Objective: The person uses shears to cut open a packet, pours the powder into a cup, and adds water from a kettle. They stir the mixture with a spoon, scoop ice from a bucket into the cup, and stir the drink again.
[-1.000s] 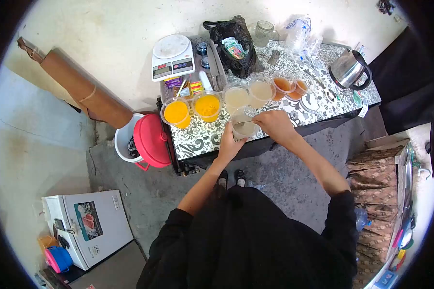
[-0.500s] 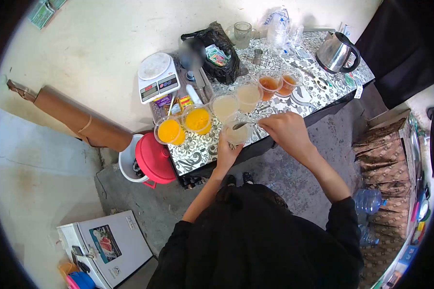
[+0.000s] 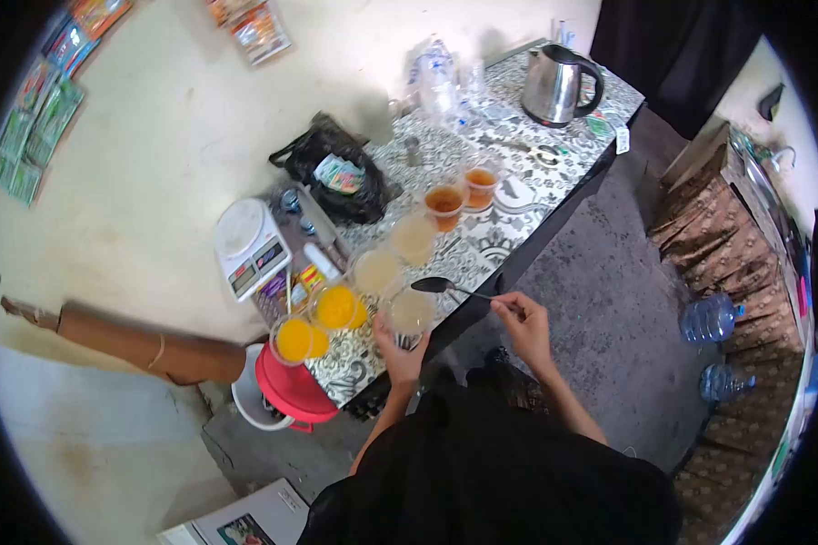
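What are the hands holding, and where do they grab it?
The right hand pinches a spoon by its handle end. The left hand grips the side of a plastic cup of pale drink.

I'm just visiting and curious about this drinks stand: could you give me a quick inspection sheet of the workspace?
Surface: patterned table, crowded along its length.
Job's things: pale cup at the near edge; spoon raised above it.
Clutter: two orange cups, two more pale cups, two amber cups, scale, black bag, kettle.
Grippers: left hand grips the pale cup; right hand holds the spoon's handle.
Cables: nothing seen.
Surroundings: red-lidded bucket, cardboard roll, water bottles on the floor.
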`<move>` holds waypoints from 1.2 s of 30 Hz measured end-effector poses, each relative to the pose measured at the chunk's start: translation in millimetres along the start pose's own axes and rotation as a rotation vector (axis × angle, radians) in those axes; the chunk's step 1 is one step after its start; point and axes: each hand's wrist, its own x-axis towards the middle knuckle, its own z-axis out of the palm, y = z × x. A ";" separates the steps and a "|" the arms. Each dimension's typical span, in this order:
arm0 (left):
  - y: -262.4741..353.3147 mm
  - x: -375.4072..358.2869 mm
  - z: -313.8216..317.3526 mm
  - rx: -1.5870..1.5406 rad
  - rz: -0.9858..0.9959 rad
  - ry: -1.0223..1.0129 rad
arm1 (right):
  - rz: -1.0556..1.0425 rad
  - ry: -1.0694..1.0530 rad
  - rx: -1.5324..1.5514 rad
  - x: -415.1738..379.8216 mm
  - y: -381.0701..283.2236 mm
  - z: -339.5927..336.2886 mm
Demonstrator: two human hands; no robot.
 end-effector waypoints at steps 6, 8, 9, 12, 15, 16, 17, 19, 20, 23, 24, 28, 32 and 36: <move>-2.6 -50.8 1.7 0.245 0.192 0.112 | 0.239 0.035 0.263 13.8 17.8 -47.2; 20.2 -51.2 29.4 -0.172 0.067 -0.008 | 0.297 0.000 0.280 26.1 27.5 -76.7; 26.2 -45.4 52.9 -0.183 0.072 -0.006 | 0.287 0.003 0.273 33.9 37.0 -92.4; 41.3 -20.3 133.2 -0.164 0.145 -0.118 | 0.235 -0.024 0.427 57.2 66.3 -147.5; 50.1 -0.1 217.7 -0.268 0.028 -0.196 | 0.106 0.081 0.400 86.0 91.4 -197.4; 52.3 4.1 241.6 -0.264 0.026 -0.192 | 0.075 0.082 0.275 98.4 103.0 -216.2; 54.8 10.2 265.6 -0.228 0.046 -0.289 | 0.075 0.078 0.276 110.0 110.6 -230.8; 64.1 25.0 302.9 -0.191 0.048 -0.382 | -0.044 0.191 -0.213 135.4 106.5 -257.5; 70.1 29.2 319.4 -0.148 0.059 -0.440 | -0.080 0.198 -0.188 151.4 113.2 -265.6; 77.1 52.7 368.1 -0.049 0.118 -0.503 | -0.132 0.177 -0.340 204.4 134.2 -281.5; 76.5 63.6 379.5 0.036 0.169 -0.539 | -0.136 0.156 -0.346 223.7 138.0 -284.2; 52.3 117.6 426.6 0.204 0.252 -0.462 | -0.374 0.114 -0.548 292.3 146.6 -276.5; 39.7 170.3 455.1 0.395 0.367 -0.366 | -0.558 0.050 -0.707 347.7 161.2 -266.1; 23.7 205.5 466.0 0.357 0.323 -0.256 | -0.686 -0.061 -0.785 388.3 178.8 -265.6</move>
